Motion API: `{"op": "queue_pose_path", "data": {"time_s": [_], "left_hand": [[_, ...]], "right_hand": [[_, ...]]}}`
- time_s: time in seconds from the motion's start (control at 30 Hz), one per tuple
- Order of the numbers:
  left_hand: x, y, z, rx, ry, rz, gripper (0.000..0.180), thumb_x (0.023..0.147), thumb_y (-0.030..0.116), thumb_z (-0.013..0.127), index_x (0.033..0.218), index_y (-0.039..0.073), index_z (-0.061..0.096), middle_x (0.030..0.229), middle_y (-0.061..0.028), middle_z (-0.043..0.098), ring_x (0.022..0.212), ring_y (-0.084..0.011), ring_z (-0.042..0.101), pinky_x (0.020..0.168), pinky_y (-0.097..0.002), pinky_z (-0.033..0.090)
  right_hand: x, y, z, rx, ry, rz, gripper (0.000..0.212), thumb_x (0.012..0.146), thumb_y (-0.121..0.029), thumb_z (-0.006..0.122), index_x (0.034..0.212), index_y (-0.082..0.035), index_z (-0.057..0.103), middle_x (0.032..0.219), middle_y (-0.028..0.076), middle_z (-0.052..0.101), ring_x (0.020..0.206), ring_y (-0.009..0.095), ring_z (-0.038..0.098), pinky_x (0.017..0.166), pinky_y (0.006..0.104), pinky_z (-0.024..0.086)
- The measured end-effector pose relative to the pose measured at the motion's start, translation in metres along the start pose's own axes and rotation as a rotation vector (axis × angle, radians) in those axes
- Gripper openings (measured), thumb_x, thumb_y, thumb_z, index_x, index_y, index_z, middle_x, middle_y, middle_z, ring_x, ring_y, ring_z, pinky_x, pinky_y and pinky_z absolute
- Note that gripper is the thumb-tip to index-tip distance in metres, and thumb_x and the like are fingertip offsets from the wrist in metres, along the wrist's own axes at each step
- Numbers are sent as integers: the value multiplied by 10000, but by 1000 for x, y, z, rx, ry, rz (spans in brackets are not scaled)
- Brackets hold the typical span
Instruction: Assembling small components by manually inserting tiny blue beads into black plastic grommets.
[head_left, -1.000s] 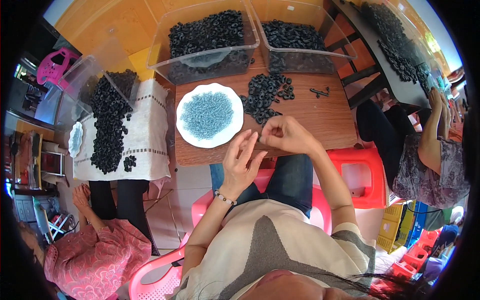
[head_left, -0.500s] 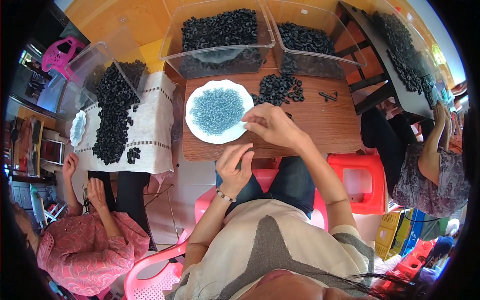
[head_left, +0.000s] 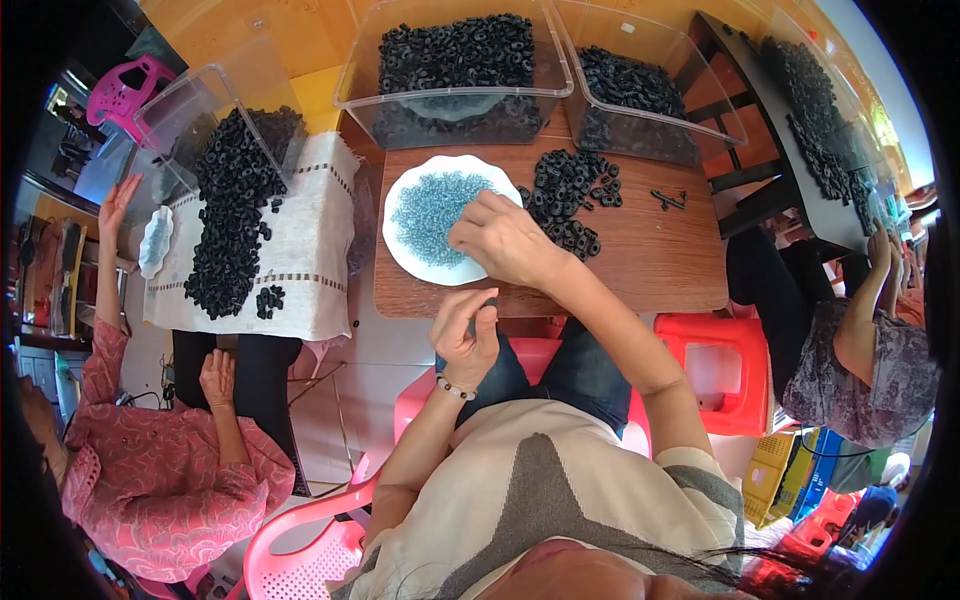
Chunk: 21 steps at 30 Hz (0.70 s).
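Head-worn fisheye (left one), looking down, close above hands (head_left: 508, 240)

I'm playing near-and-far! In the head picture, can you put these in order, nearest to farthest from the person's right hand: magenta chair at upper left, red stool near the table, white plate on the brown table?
1. White plate: on the brown table, under the right hand.
2. Red stool: lower right.
3. Magenta chair: far upper left.
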<state>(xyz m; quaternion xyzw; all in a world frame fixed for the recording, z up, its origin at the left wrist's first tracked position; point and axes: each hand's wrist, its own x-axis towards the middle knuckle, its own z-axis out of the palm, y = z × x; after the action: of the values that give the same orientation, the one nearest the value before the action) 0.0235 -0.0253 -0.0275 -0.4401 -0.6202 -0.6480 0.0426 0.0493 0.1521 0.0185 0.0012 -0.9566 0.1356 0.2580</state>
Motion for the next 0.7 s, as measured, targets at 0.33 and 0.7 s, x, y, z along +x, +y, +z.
{"op": "queue_pose_path", "data": {"time_s": [0.33,0.7], "left_hand": [[3,-1,6,-106,81,-147,228,942,170,774,1121,28,757,1018,-92,686,747,-156,602,652,-270,496],[5,-3,6,-82,65,-107,254,902,107,812,1131,20,742,1059,-92,668,806,-147,611,686,-257,501]], "right_hand": [[-13,11,-18,25,72,162,122,819,-135,768,927,-93,730,901,80,660,925,310,602,830,412,516],[-14,3,-13,56,-47,148,200,815,-170,798,987,-83,751,954,82,694,962,314,609,873,424,506]]}}
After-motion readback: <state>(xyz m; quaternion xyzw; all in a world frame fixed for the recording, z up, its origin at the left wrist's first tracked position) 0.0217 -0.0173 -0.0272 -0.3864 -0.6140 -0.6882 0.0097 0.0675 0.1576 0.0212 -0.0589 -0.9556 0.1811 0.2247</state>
